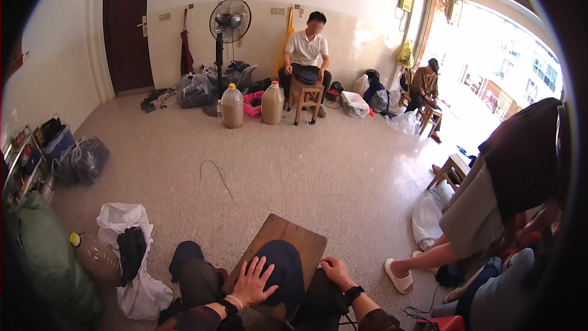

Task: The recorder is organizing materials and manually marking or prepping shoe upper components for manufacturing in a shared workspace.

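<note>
On the stool [313,244], the left hand [251,283] lies spread over the cap [289,265], which a sideways push could dislodge; the right hand [336,271] curls, grip unclear.

Left hand [252,281]: black wristband [229,308], thin pale bracelet [235,301] just beside it. Right hand [335,271]: second black band [353,295]. Sleeves [191,319]: dark, brownish mottling (exact pattern blurred), ending short of bands. Trousers [202,283]: dark.
</note>
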Available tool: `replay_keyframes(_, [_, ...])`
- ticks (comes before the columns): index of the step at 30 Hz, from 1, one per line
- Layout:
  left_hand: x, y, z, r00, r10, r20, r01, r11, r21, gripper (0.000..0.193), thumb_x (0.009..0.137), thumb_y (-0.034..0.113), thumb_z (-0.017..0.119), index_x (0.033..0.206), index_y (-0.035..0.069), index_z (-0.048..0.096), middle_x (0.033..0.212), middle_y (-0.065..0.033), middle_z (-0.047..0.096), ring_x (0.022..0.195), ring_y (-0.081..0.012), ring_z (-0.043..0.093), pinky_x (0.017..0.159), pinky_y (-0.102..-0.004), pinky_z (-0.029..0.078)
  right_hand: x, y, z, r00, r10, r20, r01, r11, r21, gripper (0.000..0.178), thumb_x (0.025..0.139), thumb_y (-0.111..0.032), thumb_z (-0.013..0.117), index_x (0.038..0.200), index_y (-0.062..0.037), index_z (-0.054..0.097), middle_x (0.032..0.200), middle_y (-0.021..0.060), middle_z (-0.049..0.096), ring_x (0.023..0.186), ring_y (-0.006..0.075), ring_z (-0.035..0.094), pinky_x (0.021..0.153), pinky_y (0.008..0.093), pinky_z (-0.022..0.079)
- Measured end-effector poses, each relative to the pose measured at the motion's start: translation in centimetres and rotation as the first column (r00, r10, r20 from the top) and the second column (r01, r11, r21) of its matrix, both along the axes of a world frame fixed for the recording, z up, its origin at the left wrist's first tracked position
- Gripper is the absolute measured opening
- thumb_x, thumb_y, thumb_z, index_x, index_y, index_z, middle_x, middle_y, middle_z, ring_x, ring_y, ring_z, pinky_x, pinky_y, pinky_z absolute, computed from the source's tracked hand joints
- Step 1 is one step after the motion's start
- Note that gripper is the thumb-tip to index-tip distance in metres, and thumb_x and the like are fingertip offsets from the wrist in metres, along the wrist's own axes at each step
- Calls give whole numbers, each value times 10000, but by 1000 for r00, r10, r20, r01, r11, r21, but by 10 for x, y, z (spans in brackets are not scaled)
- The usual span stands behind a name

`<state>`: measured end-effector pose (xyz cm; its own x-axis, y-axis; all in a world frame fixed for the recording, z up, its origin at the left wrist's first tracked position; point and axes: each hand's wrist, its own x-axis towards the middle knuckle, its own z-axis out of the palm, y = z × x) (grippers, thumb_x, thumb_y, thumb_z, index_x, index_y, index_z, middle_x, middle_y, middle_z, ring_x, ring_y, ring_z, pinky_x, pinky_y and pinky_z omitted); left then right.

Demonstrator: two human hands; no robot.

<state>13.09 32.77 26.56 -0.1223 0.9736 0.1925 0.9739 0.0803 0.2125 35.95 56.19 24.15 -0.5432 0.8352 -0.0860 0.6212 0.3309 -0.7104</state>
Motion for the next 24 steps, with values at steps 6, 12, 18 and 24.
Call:
replay_keyframes(6, [3, 4, 2, 1000, -5, -21, 4, 1000, -20, 714, 943, 597, 463, 1480, 130, 401, 1549, -212, 295, 1443, -392, 245, 1155, -582, 184, 2, 1, 1, 997, -76, 6, 77, 996, -42, 313, 880, -309, 585, 1020, -65, 722, 997, 188, 710, 990, 359, 671, 879, 436, 521])
replay_keyframes(12, [4, 3, -1, 1000, 1, -29, -2, 999, -32, 719, 944, 609, 449, 1488, 143, 391, 1559, -201, 285, 1451, -385, 235, 1164, -578, 166, 1, 1, 3, 998, -52, 35, 53, 998, -34, 325, 882, -321, 584, 1021, -62, 722, 1009, 190, 710, 1003, 361, 666, 891, 437, 516])
replay_keyframes(18, [4, 4, -2, 1000, 8, -14, -9, 999, -48, 725, 941, 613, 446, 1493, 146, 382, 1568, -199, 265, 1457, -383, 220, 1167, -578, 150, 0, -1, 7, 997, -67, 43, 68, 997, -36, 337, 884, -318, 577, 1026, -49, 722, 1025, 199, 707, 1017, 364, 662, 906, 437, 512])
replay_keyframes(24, [3, 0, -2, 1000, 8, -5, -8, 999, -49, 721, 942, 607, 447, 1491, 145, 380, 1568, -202, 262, 1458, -384, 214, 1166, -580, 148, -1, -2, 5, 996, -58, 66, 61, 997, -37, 335, 887, -314, 571, 1035, -53, 722, 1027, 197, 709, 1019, 371, 661, 911, 442, 511])
